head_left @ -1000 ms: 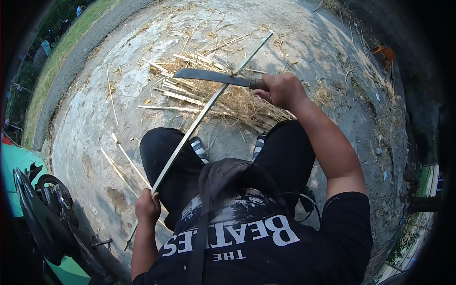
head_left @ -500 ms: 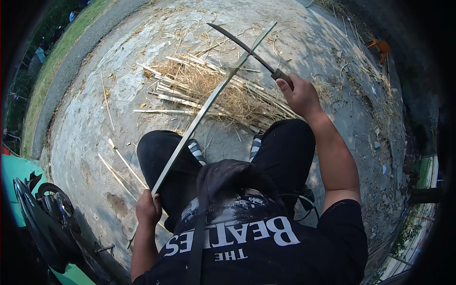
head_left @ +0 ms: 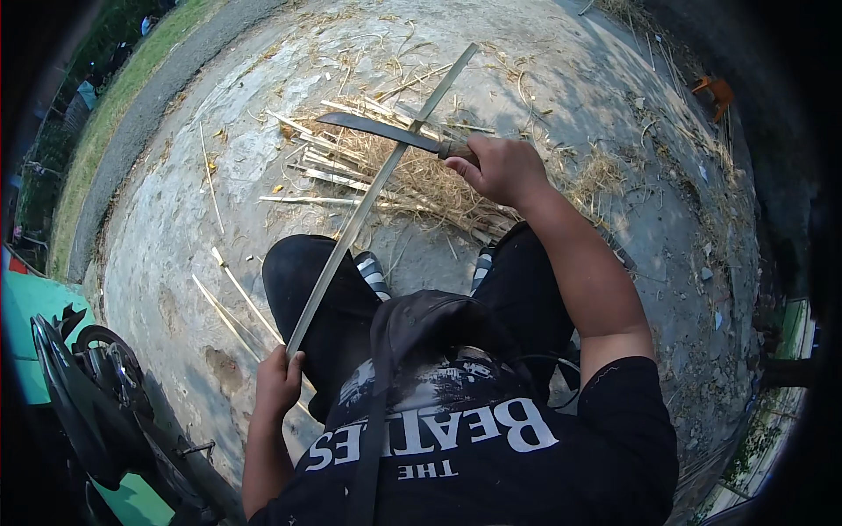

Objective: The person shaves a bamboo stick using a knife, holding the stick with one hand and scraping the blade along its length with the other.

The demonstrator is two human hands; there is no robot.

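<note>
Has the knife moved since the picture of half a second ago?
Yes: judged against the pile of sticks, the knife has moved left and lower in the view; its blade now overlaps the pile.

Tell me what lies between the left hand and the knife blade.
In the head view, the long pale strip runs between the left hand and the knife blade, crossing in front of the left knee and the stick pile.

The person wears a black short-sleeved shirt [head_left: 605, 447] with white lettering [head_left: 517, 424], a dark strap [head_left: 374, 438] on its left, black trousers [head_left: 535, 289] and dark-and-white striped footwear [head_left: 373, 275].
</note>
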